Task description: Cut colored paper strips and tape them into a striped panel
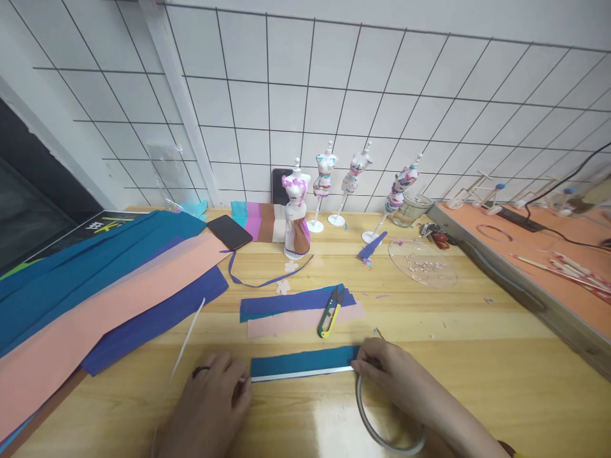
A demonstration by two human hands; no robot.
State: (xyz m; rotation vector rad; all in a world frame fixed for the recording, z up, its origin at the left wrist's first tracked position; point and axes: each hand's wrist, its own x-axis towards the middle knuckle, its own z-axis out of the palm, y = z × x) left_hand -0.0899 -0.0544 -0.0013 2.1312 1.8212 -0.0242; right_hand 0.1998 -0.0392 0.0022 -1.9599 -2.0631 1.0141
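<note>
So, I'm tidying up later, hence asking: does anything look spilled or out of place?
Slightly: a thin pinkish scrap lies loose on the table, right of the snips, apart from the cut strips, like a stray offcut. No damage is evident.

4 small dress forms [325, 170] stand at the back of the counter [501, 356], before white tiles [291, 57]. A glass jar [414, 210] sits near the rightmost, a dark phone [230, 233] lies left of them all, and a black bar [515, 218] rests on an orange surface [503, 249].
</note>
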